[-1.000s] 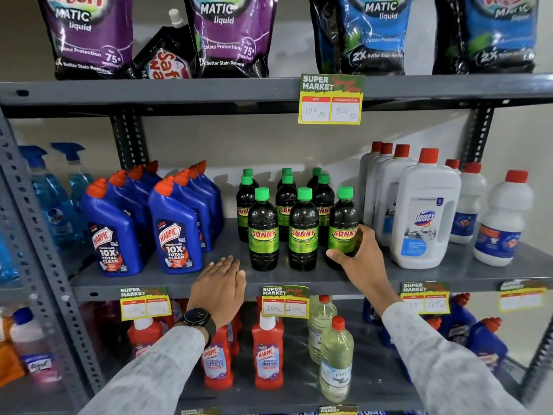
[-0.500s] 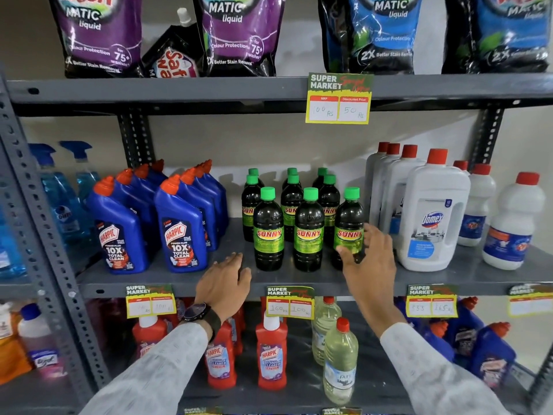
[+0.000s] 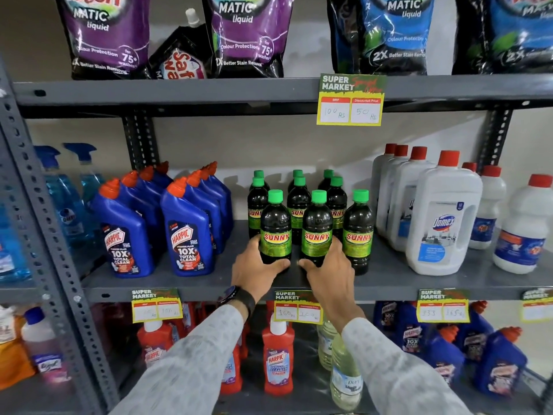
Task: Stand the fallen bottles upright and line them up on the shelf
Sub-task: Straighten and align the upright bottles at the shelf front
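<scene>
Several dark Sunny bottles with green caps stand upright in rows on the grey middle shelf (image 3: 389,280). My left hand (image 3: 254,269) wraps the base of the front-left Sunny bottle (image 3: 275,226). The base of the front-middle Sunny bottle (image 3: 317,227) sits in my right hand (image 3: 329,272). A third front Sunny bottle (image 3: 358,232) stands free just to the right of my right hand. Both held bottles are upright and rest on the shelf.
Blue Harpic bottles (image 3: 185,232) stand close on the left, white Domex bottles (image 3: 443,220) close on the right. Detergent pouches (image 3: 248,34) fill the top shelf. Red Harpic bottles (image 3: 278,357) and pale bottles sit on the lower shelf. Price tags (image 3: 297,307) hang from the shelf edges.
My right hand let go of the rightmost front bottle and moved left onto the middle one. My left hand rose from the shelf edge and closed on the front-left bottle.
</scene>
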